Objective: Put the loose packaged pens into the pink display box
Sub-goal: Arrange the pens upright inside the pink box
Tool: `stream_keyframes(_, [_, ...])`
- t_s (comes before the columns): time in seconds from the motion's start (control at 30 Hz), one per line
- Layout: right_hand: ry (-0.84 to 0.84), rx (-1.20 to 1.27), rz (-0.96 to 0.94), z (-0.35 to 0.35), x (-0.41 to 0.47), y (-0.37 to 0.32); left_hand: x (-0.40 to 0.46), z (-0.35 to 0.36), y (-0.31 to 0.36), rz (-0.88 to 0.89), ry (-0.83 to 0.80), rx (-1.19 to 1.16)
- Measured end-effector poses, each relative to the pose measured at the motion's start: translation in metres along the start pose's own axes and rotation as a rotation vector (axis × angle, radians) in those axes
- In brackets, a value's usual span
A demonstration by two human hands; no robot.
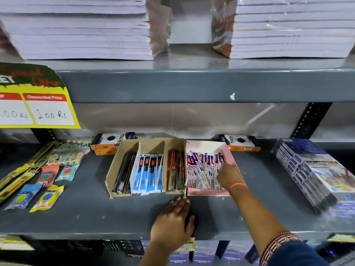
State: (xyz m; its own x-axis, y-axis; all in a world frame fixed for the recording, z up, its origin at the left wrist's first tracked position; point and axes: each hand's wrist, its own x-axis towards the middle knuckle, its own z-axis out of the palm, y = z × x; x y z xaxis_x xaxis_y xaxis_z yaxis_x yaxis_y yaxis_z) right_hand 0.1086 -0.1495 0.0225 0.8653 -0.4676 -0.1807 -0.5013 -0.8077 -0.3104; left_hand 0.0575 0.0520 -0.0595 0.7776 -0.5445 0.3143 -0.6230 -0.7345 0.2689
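Our right hand [227,175] reaches into the pink display box [229,160], fingers curled among the packaged pens [201,169] standing inside; whether it grips one we cannot tell. Our left hand [172,225] lies open, flat on the grey shelf [86,214], fingertips touching the near corner of the cardboard box [115,169] to the left

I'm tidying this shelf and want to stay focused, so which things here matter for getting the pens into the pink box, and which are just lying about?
Part of the job:
- pink cardboard display box
- white-and-blue packaged pens inside it
- right hand, reaching into the box
- left hand, flat on the shelf at the box's front corner

Just lying about:
- brown cardboard divided tray
- orange boxes
- yellow price sign
- stacked notebooks
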Motion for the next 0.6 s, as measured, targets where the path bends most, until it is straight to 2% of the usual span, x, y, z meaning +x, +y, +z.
stream_keyframes(0.1, [0.103,-0.106,-0.159,0.007,0.001,-0.011,0.000,0.002,-0.001,0.006,0.016,0.004])
stream_keyframes(0.13, [0.048,-0.069,-0.211,0.011,0.000,-0.016,0.000,0.002,-0.001,0.009,0.018,0.003])
stream_keyframes(0.2, [-0.167,-0.005,-0.305,0.018,-0.002,-0.029,0.000,0.001,0.000,0.001,0.001,-0.014])
stream_keyframes(0.27, [-0.331,-0.095,-0.348,0.024,-0.003,-0.036,0.001,0.000,0.001,-0.009,-0.015,-0.021])
stream_keyframes(0.33, [-0.373,-0.159,-0.309,0.027,0.004,-0.031,0.001,0.000,0.001,-0.005,-0.012,-0.012])
stream_keyframes(0.43, [-0.440,-0.121,-0.256,0.021,0.013,-0.023,0.001,0.001,0.000,-0.012,0.000,0.017])
stream_keyframes(0.53, [-0.387,0.020,-0.260,0.011,0.013,-0.018,0.001,0.004,0.000,-0.004,0.028,0.034])
stream_keyframes(0.6, [-0.310,-0.021,-0.248,0.009,0.011,-0.012,0.001,0.004,0.000,0.000,0.040,0.040])
